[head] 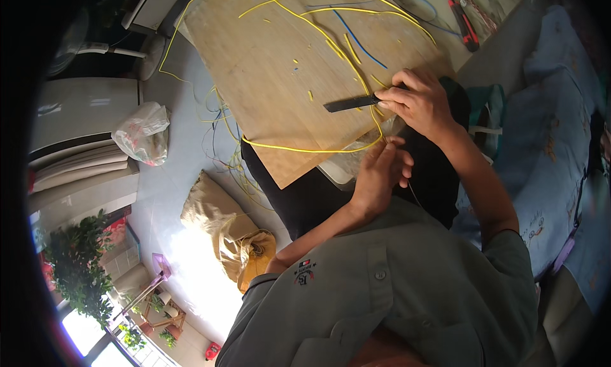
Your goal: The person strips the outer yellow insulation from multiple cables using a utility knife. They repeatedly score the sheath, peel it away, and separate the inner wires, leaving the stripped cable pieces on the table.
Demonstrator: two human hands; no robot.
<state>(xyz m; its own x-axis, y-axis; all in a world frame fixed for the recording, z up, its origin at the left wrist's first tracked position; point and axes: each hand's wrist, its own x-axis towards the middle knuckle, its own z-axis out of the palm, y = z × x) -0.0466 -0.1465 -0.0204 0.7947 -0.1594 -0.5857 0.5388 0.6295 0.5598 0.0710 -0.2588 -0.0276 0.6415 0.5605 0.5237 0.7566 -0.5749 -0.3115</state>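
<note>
My right hand (422, 102) grips a knife with a dark, slanted-tip blade (351, 103), which points left over the wooden board (272, 90). Just below it, my left hand (379, 173) holds a yellow insulated wire (305, 150) between thumb and fingers. From that hand the wire loops left across the board's near edge. A thin bare strand (414, 195) trails below the same hand, toward my lap. Near the blade, another stretch of yellow wire (355, 71) runs up the board. Part of the knife's handle is hidden inside my right hand.
Yellow insulation scraps (352, 48) and a blue wire (358, 40) lie on the board. Red-and-black pliers or a similar tool (469, 37) rest at upper right. Tangled wires (238, 166), a tan sack (215, 204) and a plastic bag (143, 133) are on the floor at left.
</note>
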